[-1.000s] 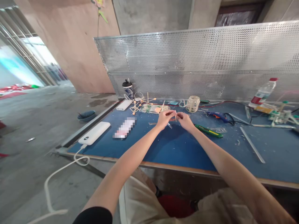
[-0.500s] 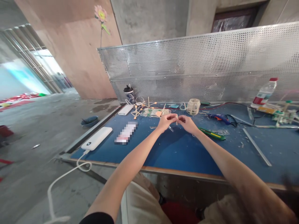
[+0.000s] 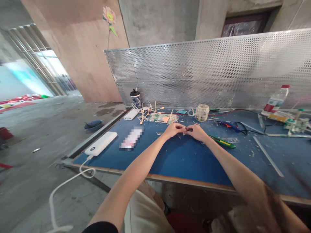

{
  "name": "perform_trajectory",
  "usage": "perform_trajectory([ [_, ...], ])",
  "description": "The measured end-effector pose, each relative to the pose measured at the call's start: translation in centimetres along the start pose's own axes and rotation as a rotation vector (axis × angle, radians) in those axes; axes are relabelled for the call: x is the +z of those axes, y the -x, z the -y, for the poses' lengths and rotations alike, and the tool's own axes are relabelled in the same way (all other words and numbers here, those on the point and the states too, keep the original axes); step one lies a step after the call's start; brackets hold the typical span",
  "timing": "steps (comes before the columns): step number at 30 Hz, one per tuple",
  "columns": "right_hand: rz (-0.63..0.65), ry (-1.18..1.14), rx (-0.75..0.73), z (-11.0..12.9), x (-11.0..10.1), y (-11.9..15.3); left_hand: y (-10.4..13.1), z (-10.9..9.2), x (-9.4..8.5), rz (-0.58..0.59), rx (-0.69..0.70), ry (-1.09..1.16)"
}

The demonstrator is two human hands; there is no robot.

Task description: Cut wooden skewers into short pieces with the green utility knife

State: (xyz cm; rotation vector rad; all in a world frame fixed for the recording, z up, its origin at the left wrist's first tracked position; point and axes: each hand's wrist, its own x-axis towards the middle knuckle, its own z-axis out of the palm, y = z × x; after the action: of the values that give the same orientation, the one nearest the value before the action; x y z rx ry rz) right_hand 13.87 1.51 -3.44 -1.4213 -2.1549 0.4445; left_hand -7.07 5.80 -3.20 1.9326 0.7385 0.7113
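grey concrete floor (image 3: 48, 129), perforated panel (image 3: 194, 71)

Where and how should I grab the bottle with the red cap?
Probably around the labelled middle of the bottle, coming from the left: it stands upright with a rounded body, the perforated panel is behind it, and the pale model crowds its right.

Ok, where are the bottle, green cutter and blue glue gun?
Bottle (image 3: 273, 103): head view, on its label.
Green cutter (image 3: 223, 142): head view, on its body.
Blue glue gun (image 3: 234, 127): head view, on its body.
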Motion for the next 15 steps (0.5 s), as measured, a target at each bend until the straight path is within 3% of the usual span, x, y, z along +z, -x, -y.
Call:
perform_trajectory([
  [6,-0.065,0.089,-0.045,0.6,-1.4,0.7,0.2,-0.4,-0.1,0.007,-0.07,0.028],
  [10,-0.116,0.081,-0.18,1.6,-2.4,1.2,-0.1,-0.6,-0.5,0.011,-0.105,0.079],
  [15,-0.135,0.086,-0.316,2.7,-2.3,1.3,0.1,-1.1,-1.1,0.027,-0.13,0.104],
])
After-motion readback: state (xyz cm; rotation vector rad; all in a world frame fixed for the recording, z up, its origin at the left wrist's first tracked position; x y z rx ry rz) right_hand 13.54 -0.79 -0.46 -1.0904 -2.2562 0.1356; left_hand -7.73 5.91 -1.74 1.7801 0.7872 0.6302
